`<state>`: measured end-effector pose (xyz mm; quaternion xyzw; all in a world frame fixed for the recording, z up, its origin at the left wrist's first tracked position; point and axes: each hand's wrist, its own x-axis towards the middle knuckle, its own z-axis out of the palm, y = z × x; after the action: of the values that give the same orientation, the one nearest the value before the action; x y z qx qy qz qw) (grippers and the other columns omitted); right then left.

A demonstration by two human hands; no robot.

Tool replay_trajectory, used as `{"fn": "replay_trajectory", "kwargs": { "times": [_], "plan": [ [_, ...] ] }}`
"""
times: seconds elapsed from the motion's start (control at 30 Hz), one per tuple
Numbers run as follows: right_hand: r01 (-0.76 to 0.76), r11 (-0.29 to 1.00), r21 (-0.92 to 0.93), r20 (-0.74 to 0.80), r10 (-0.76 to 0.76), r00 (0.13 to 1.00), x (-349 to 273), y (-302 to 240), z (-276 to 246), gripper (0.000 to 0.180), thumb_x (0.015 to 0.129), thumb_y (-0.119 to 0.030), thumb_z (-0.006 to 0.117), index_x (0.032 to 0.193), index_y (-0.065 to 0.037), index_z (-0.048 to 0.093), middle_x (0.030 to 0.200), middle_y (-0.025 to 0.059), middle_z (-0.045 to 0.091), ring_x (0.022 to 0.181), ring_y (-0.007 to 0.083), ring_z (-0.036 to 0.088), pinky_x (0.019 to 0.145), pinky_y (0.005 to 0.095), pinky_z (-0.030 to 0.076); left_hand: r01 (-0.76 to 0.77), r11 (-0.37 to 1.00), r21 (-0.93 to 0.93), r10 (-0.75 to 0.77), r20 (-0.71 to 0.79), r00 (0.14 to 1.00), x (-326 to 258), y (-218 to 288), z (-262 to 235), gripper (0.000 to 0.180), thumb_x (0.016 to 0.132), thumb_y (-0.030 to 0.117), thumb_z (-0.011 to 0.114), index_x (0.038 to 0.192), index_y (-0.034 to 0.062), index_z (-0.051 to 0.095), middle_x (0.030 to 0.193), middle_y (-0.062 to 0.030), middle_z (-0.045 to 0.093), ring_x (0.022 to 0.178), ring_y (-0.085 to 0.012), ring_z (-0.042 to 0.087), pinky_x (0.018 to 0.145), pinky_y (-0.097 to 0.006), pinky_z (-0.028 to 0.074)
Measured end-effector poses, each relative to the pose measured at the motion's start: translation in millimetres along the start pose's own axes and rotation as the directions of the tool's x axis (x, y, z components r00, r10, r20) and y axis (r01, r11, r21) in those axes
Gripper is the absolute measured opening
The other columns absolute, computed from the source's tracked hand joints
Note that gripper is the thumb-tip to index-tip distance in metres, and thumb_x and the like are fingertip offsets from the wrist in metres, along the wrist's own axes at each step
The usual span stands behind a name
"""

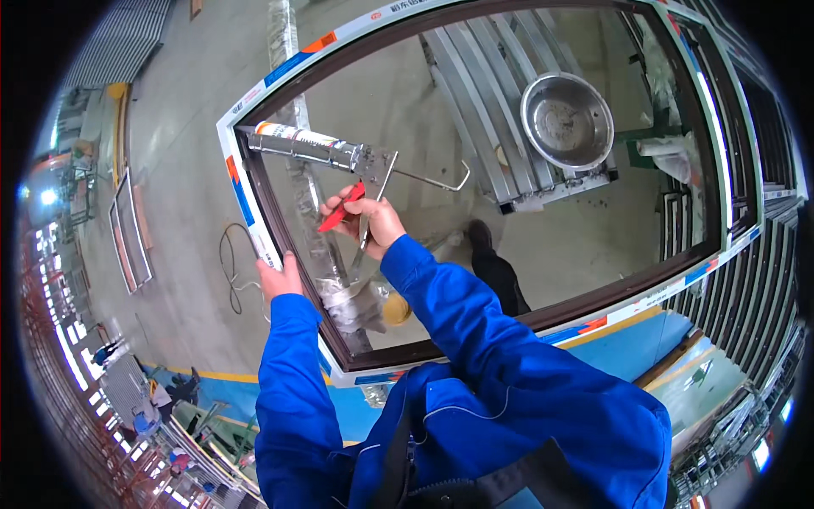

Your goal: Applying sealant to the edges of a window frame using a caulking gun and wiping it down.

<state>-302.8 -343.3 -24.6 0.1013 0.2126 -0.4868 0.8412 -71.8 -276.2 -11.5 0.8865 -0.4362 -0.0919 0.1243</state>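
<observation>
- We are at the bead-laying step: the caulk gun (339,154) lies across the far-left corner of the window frame (246,191), nozzle end toward that corner.
- Our right hand (370,222) is wrapped around the gun's handle, fingers curled on the red trigger (342,209); the plunger rod (432,180) sticks out to the right behind it.
- Our left hand (278,276) rests on the frame's left rail, nearer to us than the gun, fingers mostly hidden over the edge, so we cannot tell how firmly it grips.
- Both blue sleeves rise from the lower edge; the right arm is bent and reaches farther, the left runs straight up to the rail.
- As we judge it, the next move needs the tip seated in the corner joint, a steady squeeze, and an even draw along the rail while the left hand braces the frame.
- Through the glass we see a metal bowl (566,120) on a rack, far right.
</observation>
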Motion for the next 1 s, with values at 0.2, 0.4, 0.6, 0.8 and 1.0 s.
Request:
{"fn": "replay_trajectory", "kwargs": {
  "times": [0.2,0.4,0.6,0.8,1.0],
  "plan": [
    [0.022,0.999,0.026,-0.036,-0.021,0.999,7.4,4.2,-9.1,0.025,0.080,-0.008,0.058,0.105,-0.003,0.054,0.094,0.0133,0.063,0.096,0.0315,0.064,0.076,0.0402,0.059,0.025,0.999,-0.042,-0.026,-0.030,0.999,-1.4,1.3,1.3,0.052,0.078,0.029,0.072,0.114,-0.0027,0.051,0.104,-0.0241,0.063,0.099,-0.0407,0.061,0.086,-0.045,0.047],
    [0.035,0.987,0.159,0.043,-0.043,0.998,11.2,11.6,-16.8,0.024,0.081,-0.009,0.056,0.103,-0.002,0.054,0.090,0.0142,0.063,0.087,0.0315,0.067,0.071,0.0367,0.060,0.065,0.996,-0.057,-0.066,-0.011,0.998,-3.7,8.8,-3.8,0.042,0.078,0.035,0.069,0.099,0.0024,0.051,0.089,-0.0222,0.066,0.084,-0.0424,0.064,0.074,-0.049,0.049],
    [0.000,0.988,0.152,0.051,-0.008,0.999,13.3,9.6,-21.0,0.020,0.081,-0.008,0.054,0.100,-0.004,0.054,0.088,0.0138,0.063,0.087,0.0326,0.064,0.089,0.0505,0.052,0.028,0.997,-0.070,-0.029,-0.017,0.999,-3.1,8.8,-3.0,0.044,0.078,0.036,0.069,0.100,0.0019,0.051,0.089,-0.0223,0.066,0.084,-0.0429,0.063,0.073,-0.049,0.049],
    [0.014,0.992,0.122,0.032,-0.018,0.999,14.7,10.4,-18.3,0.019,0.081,-0.009,0.054,0.099,-0.005,0.054,0.087,0.0127,0.063,0.085,0.0313,0.064,0.088,0.0512,0.052,0.014,0.998,-0.069,-0.015,-0.021,1.000,-2.5,8.6,-1.5,0.046,0.079,0.035,0.069,0.103,0.0011,0.051,0.092,-0.0234,0.066,0.086,-0.0438,0.063,0.075,-0.049,0.048],
    [0.013,0.990,0.144,0.045,-0.020,0.999,16.0,12.3,-18.3,0.017,0.081,-0.009,0.054,0.097,-0.005,0.055,0.085,0.0121,0.062,0.083,0.0307,0.064,0.086,0.0497,0.053,0.019,0.997,-0.070,-0.020,-0.009,1.000,-1.5,7.0,-0.8,0.046,0.079,0.035,0.069,0.104,0.0012,0.051,0.092,-0.0237,0.066,0.087,-0.0434,0.063,0.076,-0.048,0.048]
  ]
}}
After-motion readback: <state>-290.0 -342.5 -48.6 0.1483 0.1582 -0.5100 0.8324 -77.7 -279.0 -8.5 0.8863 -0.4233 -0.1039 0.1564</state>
